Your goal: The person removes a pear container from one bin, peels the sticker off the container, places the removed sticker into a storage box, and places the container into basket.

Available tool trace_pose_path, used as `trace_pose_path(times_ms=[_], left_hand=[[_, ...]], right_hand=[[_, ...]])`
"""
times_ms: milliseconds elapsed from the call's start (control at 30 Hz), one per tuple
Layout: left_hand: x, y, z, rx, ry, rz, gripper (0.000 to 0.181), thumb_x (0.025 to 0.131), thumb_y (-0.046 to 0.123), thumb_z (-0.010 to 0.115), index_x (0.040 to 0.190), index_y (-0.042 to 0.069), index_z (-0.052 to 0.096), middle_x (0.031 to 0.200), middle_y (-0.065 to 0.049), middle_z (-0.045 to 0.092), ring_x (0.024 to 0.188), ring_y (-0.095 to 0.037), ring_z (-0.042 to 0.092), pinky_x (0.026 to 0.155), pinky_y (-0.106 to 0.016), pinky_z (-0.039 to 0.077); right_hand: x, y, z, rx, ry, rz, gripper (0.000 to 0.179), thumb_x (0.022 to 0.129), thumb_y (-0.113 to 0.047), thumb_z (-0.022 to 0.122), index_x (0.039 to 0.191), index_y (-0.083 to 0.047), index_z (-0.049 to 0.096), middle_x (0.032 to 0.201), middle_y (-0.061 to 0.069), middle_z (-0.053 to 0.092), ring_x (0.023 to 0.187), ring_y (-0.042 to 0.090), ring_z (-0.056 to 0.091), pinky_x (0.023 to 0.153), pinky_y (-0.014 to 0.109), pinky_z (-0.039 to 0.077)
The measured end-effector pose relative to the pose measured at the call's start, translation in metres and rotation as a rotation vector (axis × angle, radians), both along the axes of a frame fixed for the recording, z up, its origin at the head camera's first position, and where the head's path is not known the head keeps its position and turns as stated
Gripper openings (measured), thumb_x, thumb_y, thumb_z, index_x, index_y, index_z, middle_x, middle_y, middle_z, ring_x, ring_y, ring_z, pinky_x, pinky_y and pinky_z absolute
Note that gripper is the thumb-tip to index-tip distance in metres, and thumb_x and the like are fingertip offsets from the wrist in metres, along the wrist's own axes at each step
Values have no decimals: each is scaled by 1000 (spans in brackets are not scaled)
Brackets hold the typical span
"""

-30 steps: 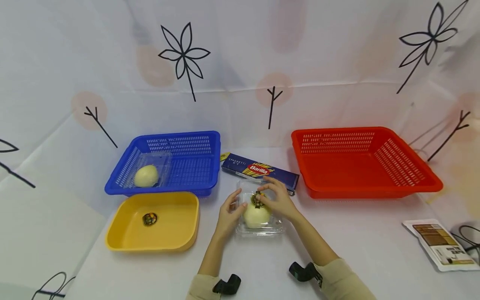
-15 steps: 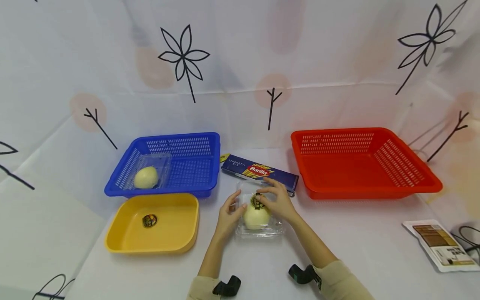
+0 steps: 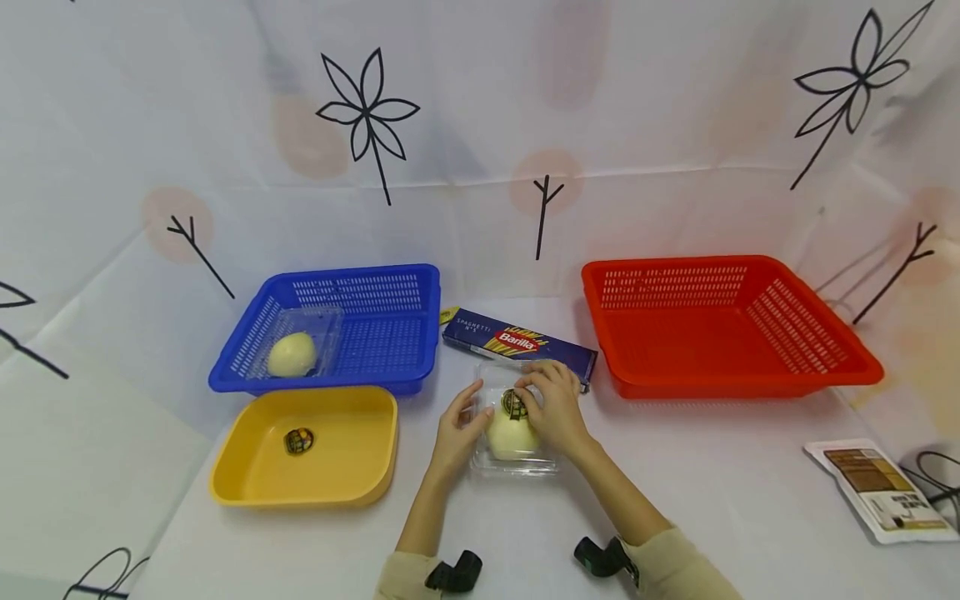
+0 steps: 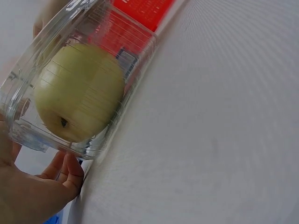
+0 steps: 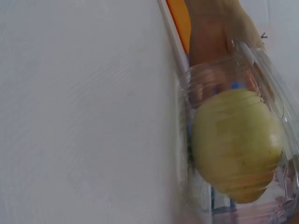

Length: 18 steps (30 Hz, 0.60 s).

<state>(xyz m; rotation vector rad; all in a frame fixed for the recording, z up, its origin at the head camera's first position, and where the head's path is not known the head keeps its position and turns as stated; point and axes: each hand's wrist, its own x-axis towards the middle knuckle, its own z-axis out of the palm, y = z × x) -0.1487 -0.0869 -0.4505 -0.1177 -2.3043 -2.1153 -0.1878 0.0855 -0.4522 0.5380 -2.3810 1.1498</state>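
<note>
A clear plastic clamshell box (image 3: pixel 517 467) with a pale yellow-green round fruit (image 4: pixel 79 93) inside lies on the white table before me. My left hand (image 3: pixel 453 429) grips its left side, thumb on the lid and fingers along the wall. A round black-and-yellow sticker (image 3: pixel 514 406) sits on the lid above the fruit. My right hand (image 3: pixel 558 408) holds the box's right side with bent fingers, its thumb at the sticker's edge. In the right wrist view, the fruit (image 5: pixel 236 144) shows through the clear wall, while most of the right hand is out of frame.
A Barilla spaghetti box (image 3: pixel 480 330) lies just behind. At the left, a blue basket (image 3: pixel 382 333) holds another boxed fruit (image 3: pixel 292 355); a yellow tray (image 3: pixel 337 467) holds a similar sticker (image 3: pixel 299 441). A red basket (image 3: pixel 682 350) and a white-brown pouch (image 3: pixel 877 492) are at the right.
My right hand's fingers have drawn closer together, down over the lid's right side, and its thumb has moved off the sticker's middle. The left hand and the box have stayed in place.
</note>
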Motion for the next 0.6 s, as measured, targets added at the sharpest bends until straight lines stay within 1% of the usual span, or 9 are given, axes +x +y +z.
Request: trace_pose_path(times_ms=[67,133,267,333,400,533,600], left_hand=[[-1,0,0,0,9,5,50,89,10,60,136,3,47,130,-32,46,107,-35,49,86,-33,43],[-1,0,0,1,11,7,49,89,9,60,136,3,48,130,-32,46,106,-34,49,86,-32,43],[0,1,0,1,4,4,50,89,9,60,136,3,48,130,-32,46,107,-35,49,86,-32,43],[0,1,0,1,2,2,50,89,9,60,136,3,48,131,-32,46,107,-34,49,86,-32,42],[1,1,1,0,0,1,49,89,10,60,136,4,48,131,-32,46,106,-34,49,85,-32,42],[1,1,1,2,1,4,49,89,9,60,136,4,49,130,-32,46,104,-32,49,84,-32,42],[1,1,2,3,1,2,49,89,9,60,136,4,48,129,-32,46,103,-32,49,84,-31,42]], right_hand=[[-1,0,-1,-25,24,6,7,79,-1,72,79,-7,68,93,10,66,105,33,50,89,54,29],[-2,1,-3,-51,25,17,8,78,0,72,79,-7,67,84,6,66,97,30,53,82,47,31],[-4,3,-5,-83,1,36,9,78,0,71,78,-8,68,78,3,66,87,25,53,77,39,28],[-4,3,-6,-89,5,42,8,79,0,71,79,-7,68,76,2,65,83,23,52,75,38,27],[-4,3,-6,-91,27,47,8,79,0,70,79,-7,67,75,3,65,81,22,51,76,39,26],[-2,2,-6,-78,118,67,10,78,3,69,79,-5,65,74,4,61,79,23,51,79,42,25],[-1,1,-5,-82,159,83,11,78,5,69,79,-4,64,74,5,59,77,23,50,78,42,26]])
